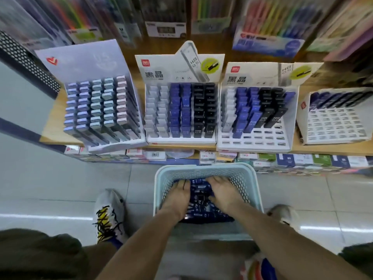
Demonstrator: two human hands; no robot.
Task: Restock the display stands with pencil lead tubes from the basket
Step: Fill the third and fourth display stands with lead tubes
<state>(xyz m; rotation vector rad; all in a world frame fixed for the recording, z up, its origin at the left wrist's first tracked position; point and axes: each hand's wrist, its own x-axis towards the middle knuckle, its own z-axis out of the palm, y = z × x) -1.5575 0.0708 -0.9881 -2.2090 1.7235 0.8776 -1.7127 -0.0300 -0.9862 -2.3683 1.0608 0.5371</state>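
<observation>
Reaching hands (201, 194) (both) inside basket (161, 178)

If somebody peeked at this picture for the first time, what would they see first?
Probably the two hands, left hand and right hand, reaching down into the pale blue basket on the floor, on a heap of dark blue tubes. Next, the shelf above, where four display stands sit in a row: the second stand is packed with tubes, while the third stand has empty slots in front.
</observation>
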